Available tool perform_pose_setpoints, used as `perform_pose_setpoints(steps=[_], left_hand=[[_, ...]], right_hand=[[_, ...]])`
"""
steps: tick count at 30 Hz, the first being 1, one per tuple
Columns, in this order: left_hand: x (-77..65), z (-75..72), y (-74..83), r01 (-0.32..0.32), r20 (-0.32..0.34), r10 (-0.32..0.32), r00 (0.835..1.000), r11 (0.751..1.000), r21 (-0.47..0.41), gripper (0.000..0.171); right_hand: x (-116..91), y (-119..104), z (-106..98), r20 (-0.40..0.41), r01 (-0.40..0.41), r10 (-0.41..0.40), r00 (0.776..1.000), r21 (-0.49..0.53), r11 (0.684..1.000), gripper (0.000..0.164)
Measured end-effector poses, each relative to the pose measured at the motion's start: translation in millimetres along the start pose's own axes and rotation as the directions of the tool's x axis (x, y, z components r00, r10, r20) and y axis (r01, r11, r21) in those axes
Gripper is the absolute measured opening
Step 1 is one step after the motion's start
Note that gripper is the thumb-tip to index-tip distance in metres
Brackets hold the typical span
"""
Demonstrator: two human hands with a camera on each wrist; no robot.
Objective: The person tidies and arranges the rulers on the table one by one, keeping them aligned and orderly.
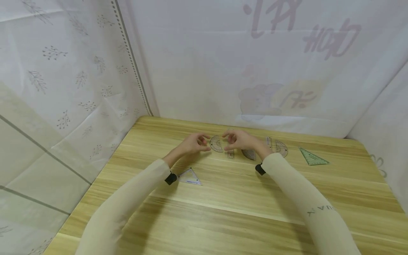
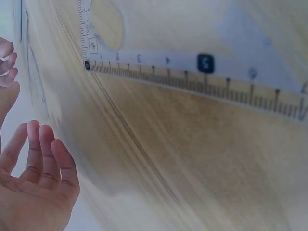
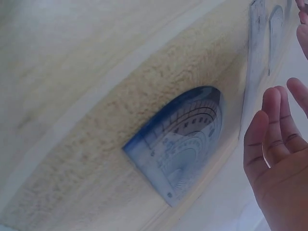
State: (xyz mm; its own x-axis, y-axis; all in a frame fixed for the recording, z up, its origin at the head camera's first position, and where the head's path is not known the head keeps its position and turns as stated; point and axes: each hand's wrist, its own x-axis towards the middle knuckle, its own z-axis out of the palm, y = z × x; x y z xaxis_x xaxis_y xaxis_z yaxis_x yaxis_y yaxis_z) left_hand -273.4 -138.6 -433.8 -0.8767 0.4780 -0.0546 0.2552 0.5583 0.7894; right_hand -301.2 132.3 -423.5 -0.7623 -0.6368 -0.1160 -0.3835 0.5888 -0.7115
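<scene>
A clear half-round protractor (image 1: 216, 143) lies on the wooden table between my two hands. My left hand (image 1: 193, 143) is just left of it, with loosely bent fingers and nothing in the grasp. On the other side, my right hand (image 1: 239, 140) curves its fingers and thumb, also holding nothing. Below the right fingertips lies a short clear ruler (image 1: 231, 154). Another protractor (image 1: 248, 154), partly covered by the right hand, appears bluish in the right wrist view. Near the left wrist is a clear set square (image 1: 192, 182), its centimetre scale plain in the left wrist view.
To the right lie a second clear ruler (image 1: 269, 141), a third protractor (image 1: 282, 148) and a green set square (image 1: 313, 158). Patterned white cloth (image 1: 197, 71) hangs behind and at both sides of the table (image 1: 223, 212). Each wrist wears a black camera (image 1: 170, 178).
</scene>
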Motion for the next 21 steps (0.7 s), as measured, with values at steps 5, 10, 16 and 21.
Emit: perform_pose_setpoints(steps=[5,10,16,21], left_hand=[[4.2,-0.1,2.0,-0.004,-0.003,0.004,1.000,0.998,0.055,0.058],[8.4,1.3,3.2,0.013,-0.008,-0.012,1.000,0.994,0.111,0.065],[12.5,3.9,4.7,0.049,-0.018,-0.047,0.999,0.988,0.147,0.066],[15.5,7.1,6.1,0.071,-0.017,-0.069,0.997,0.985,0.157,0.065]], right_hand=[[5,1,0,0.001,-0.018,0.018,1.000,-0.013,1.000,0.068],[10,3,0,0.015,-0.020,0.021,1.000,-0.036,0.999,0.074],[16,4,0,0.028,-0.031,0.033,0.999,-0.068,0.997,0.080],[20,2,1,0.042,-0.034,0.040,0.998,-0.120,0.992,0.083]])
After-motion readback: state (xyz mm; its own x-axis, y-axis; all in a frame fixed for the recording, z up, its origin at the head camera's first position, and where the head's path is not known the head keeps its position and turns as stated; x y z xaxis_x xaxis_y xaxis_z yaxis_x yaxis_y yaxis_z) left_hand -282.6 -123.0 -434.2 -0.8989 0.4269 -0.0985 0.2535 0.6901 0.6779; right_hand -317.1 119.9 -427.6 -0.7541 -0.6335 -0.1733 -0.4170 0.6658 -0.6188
